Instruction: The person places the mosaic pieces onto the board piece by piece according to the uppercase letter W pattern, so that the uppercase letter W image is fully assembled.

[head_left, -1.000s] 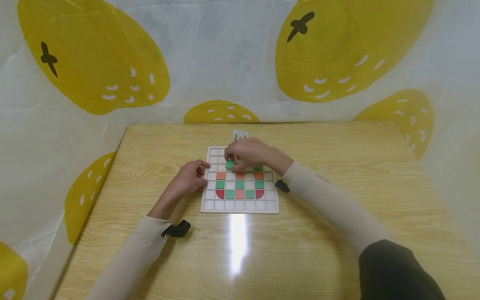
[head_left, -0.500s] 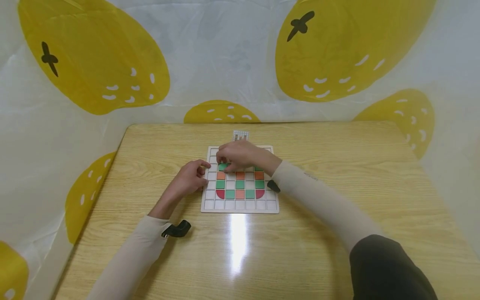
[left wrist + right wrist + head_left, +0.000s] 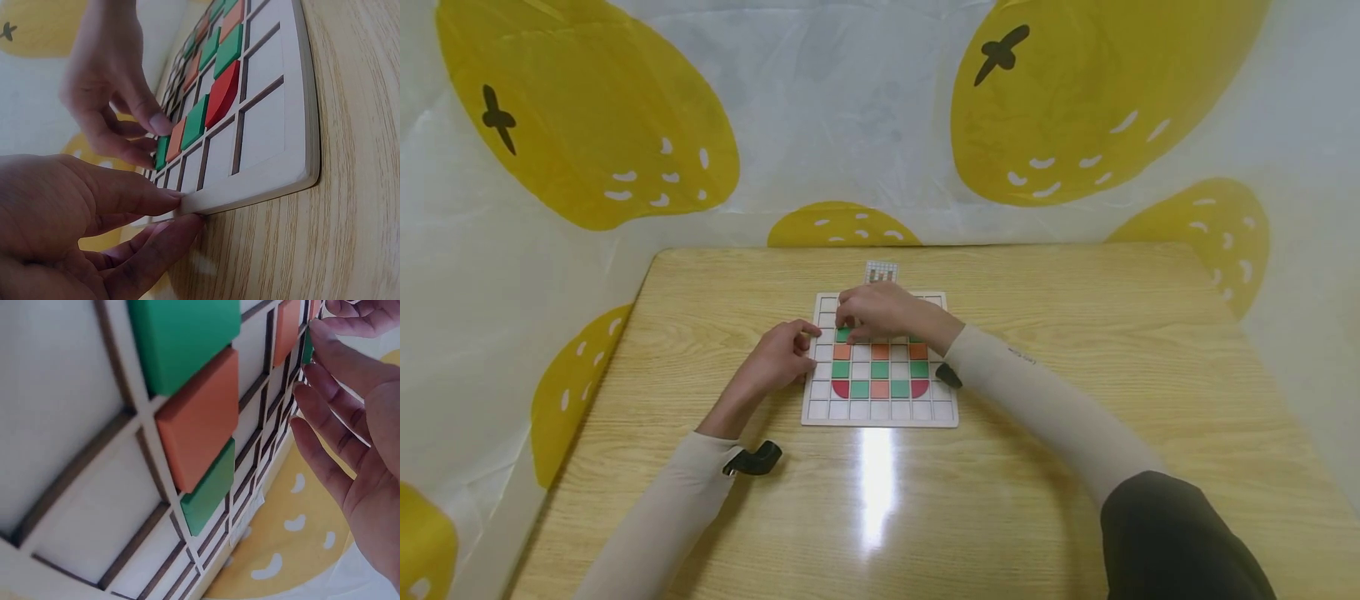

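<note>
A white board (image 3: 880,410) with a recessed grid lies on the wooden table, holding green, orange and red tiles in several squares. My right hand (image 3: 887,310) is over its upper left part, thumb and finger pinching a green tile (image 3: 844,334) in the column near the left side. That green tile (image 3: 162,152) sits at its square, just beyond an orange tile (image 3: 176,139), in the left wrist view. My left hand (image 3: 778,357) rests beside the board, its fingertips touching the left edge; up close, the left hand (image 3: 81,219) has relaxed fingers on the frame.
Behind the board lies a small card (image 3: 882,271) printed with a grid pattern. The wooden table (image 3: 1037,467) extends around the board, and a white cloth (image 3: 850,100) with yellow fruit prints hangs behind it.
My right hand has moved left across the board with the green tile, bringing it down above the left orange tile. Over the last half second it barely shifts. The left hand stays put.
</note>
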Tool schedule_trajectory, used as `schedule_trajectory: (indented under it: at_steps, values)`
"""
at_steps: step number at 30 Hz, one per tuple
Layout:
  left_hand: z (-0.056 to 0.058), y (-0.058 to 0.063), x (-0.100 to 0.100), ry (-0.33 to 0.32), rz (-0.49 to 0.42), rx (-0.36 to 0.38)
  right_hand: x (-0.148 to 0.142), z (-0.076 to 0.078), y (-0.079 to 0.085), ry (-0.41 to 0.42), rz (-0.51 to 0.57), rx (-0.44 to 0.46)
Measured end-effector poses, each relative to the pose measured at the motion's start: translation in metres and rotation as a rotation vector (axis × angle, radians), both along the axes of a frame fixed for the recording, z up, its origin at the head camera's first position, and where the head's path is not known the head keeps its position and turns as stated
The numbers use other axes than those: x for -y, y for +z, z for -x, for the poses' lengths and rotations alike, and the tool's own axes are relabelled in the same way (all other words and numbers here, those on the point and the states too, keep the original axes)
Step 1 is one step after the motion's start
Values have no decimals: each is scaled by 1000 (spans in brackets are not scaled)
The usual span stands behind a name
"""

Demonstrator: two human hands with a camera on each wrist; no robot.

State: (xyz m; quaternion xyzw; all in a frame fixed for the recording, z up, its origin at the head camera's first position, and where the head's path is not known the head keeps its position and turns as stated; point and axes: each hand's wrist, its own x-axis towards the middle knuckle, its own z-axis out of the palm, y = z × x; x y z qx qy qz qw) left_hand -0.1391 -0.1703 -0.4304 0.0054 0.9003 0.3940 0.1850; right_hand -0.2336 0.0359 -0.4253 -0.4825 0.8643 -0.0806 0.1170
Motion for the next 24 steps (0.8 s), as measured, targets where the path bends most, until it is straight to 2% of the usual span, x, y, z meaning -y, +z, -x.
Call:
schedule_trajectory:
  at_steps: [6,12,19,24]
  values:
    - [0,0,0,-5,2,-14,2,-1,-2,-32,-9,-15]
    - [1,0,0,-18,17,-34,-6,-3,5,-50,6,15]
    - [1,3,4,-57,20,-19,-36,-7,11,-49,46,39]
    - [-1,11,12,-84,42,-26,-69,-17,17,-86,71,78]
